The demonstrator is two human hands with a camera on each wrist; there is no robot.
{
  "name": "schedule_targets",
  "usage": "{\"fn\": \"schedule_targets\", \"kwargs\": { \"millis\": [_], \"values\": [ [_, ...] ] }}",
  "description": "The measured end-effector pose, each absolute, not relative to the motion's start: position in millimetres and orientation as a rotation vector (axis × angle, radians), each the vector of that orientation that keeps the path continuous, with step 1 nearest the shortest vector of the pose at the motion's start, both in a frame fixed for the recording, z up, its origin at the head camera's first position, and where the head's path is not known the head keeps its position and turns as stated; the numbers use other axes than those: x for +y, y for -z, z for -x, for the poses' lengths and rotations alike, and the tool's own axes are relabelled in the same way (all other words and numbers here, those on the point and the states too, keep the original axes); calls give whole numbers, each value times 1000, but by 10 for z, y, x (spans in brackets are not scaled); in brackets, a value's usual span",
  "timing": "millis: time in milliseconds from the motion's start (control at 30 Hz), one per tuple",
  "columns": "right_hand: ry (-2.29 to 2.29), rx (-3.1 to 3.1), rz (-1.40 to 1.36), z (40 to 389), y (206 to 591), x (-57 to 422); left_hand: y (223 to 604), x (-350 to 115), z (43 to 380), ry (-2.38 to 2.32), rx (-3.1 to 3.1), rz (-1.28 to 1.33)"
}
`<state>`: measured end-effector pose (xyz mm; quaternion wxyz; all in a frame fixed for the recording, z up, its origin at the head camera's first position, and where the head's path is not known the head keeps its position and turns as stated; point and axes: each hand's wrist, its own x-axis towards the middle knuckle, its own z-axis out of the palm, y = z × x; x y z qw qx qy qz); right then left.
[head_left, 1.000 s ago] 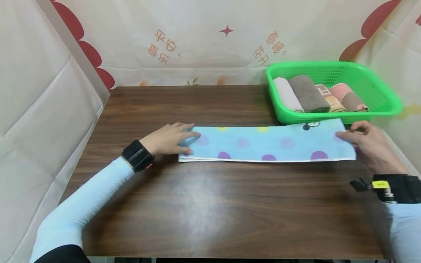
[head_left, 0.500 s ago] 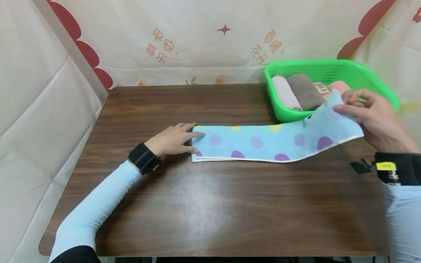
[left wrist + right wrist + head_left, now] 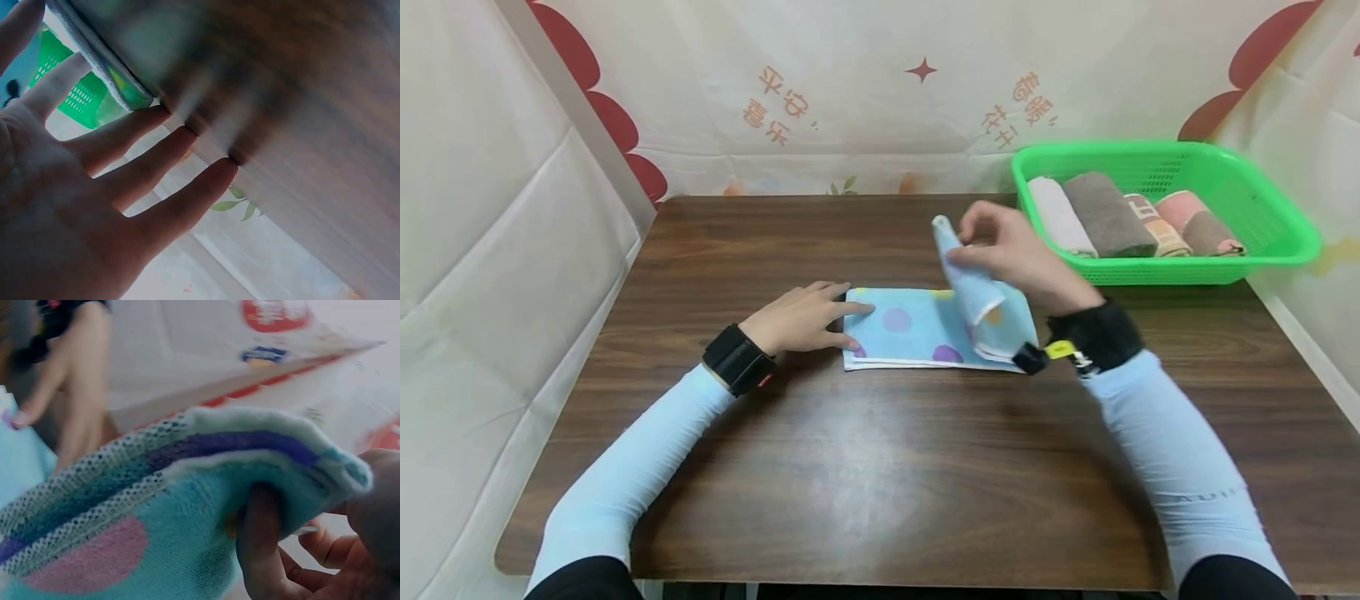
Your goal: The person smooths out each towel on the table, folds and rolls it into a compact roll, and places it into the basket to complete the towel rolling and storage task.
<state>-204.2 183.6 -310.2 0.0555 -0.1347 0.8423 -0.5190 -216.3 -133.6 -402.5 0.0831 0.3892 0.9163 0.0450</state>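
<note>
A light-blue towel (image 3: 902, 329) with purple and yellow dots lies as a folded strip on the table, its right part lifted and turned over leftward. In the head view my left hand (image 3: 805, 318) rests with spread, straight fingers at the towel's left end; the left wrist view shows its fingertips (image 3: 228, 165) down at the tabletop beside the towel edge. My right hand (image 3: 1011, 250) pinches the raised end between thumb and fingers, above the towel's middle. In the right wrist view the layered, pale-edged end of the towel (image 3: 181, 506) bends over the thumb.
At the back right stands a green plastic basket (image 3: 1206, 271) holding several rolled towels, among them a white one (image 3: 1060, 215) and a grey one (image 3: 1108, 215). A printed cloth (image 3: 880, 100) hangs behind the brown wooden table (image 3: 865, 475).
The right hand has lifted the towel's right end and carried it left, doubling the strip over. The left hand has shifted slightly right, still at the left end.
</note>
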Motion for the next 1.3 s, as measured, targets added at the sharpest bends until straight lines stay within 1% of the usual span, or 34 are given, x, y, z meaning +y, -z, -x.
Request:
{"fn": "schedule_targets", "kwargs": {
  "millis": [133, 267, 467, 600, 700, 833, 967, 1100, 1200, 1300],
  "values": [
    [1472, 2531, 465, 2168, 3379, 1457, 4027, -1300, 2172, -107, 2745, -1195],
    [1403, 2501, 502, 2229, 3632, 1201, 4030, -1262, 2179, -58, 2753, -1228],
    [1327, 2508, 575, 2247, 3881, 975, 4019, -1274, 2175, -50, 2759, -1241],
    [1366, 2382, 580, 2236, 3995, 931, 3981, -1359, 2157, -172, 2898, -1324],
    [1389, 2297, 579, 2235, 4029, 949, 3927, -1384, 2142, -266, 3017, -1393],
    [1328, 2315, 636, 2261, 4020, 1028, 3895, -1301, 2048, -214, 2984, -1509],
    [1109, 2514, 806, 2280, 3970, 1193, 3968, -1196, 1886, -113, 2904, -1587],
    [840, 2704, 1023, 2318, 3937, 1421, 4011, -1163, 1802, -23, 2891, -1586],
    [721, 2719, 1141, 2342, 3930, 1594, 4001, -1174, 1838, 31, 2886, -1557],
    [644, 2692, 1185, 2344, 3934, 1743, 3981, -1225, 1972, 32, 2892, -1499]
  ]
}}
